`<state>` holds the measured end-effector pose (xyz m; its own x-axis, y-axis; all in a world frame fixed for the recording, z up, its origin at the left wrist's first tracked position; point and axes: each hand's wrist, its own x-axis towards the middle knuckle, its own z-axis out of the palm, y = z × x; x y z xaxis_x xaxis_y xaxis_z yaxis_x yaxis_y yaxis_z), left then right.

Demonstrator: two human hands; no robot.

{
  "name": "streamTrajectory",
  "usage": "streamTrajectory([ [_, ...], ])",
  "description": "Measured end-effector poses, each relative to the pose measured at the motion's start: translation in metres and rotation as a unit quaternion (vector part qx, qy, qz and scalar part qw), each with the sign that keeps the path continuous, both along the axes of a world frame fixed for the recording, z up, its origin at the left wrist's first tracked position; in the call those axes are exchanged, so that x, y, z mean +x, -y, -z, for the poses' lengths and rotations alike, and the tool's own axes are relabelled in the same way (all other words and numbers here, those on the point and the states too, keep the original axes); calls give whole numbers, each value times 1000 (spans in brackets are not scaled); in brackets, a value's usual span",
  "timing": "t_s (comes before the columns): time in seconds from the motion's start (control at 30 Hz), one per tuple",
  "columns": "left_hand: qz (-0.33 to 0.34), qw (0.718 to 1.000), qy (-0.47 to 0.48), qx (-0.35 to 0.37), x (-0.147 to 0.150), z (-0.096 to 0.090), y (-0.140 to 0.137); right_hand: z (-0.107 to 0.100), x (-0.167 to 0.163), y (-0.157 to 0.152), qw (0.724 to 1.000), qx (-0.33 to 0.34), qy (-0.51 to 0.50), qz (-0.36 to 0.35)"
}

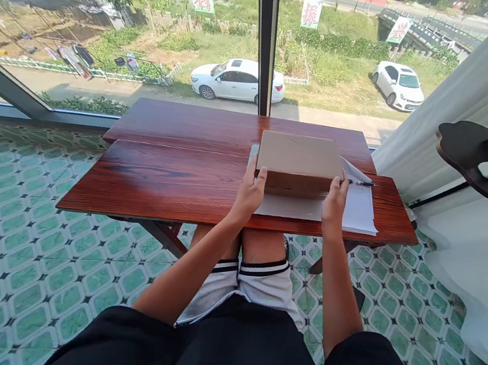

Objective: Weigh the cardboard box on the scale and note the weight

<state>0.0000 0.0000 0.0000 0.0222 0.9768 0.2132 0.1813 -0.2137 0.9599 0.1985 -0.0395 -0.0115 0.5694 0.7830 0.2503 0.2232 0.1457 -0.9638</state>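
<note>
A brown cardboard box [302,155], closed on top, is held level between my two hands over the right half of the wooden table. My left hand [250,192] grips its left end, thumb at the front corner. At the opposite end, my right hand [335,202] grips the box the same way. Beneath and in front of the box lies a flat grey sheet or folder [289,207]. White papers [360,209] with some writing stick out to the right, and a dark pen [361,183] rests across them. Whether the box touches what is under it, I cannot tell.
The reddish-brown table [169,176] stands against a large window with a dark frame post [266,35]. To the right hang white curtains [470,78], beside a dark wavy-edged shelf [469,159] bearing a pot and a white object. Green tiles [43,273] cover the floor.
</note>
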Motion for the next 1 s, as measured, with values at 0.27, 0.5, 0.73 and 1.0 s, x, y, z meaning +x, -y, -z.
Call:
streamTrajectory([
  [0.27, -2, 1000, -5, 14, -1, 2, 2, 1, -1, -1, 1000, -20, 16, 17],
  [0.5, -5, 1000, 5, 13, 0, 3, 4, 4, 0, -2, 999, -17, 24, 26],
  [0.73, -6, 1000, 28, 11, 2, 2, 7, 3, 1, -3, 998, -22, 31, 42],
  [1.0, -12, 999, 35, 7, 1, 0, 2, -1, -2, -2, 998, -8, 45, 46],
])
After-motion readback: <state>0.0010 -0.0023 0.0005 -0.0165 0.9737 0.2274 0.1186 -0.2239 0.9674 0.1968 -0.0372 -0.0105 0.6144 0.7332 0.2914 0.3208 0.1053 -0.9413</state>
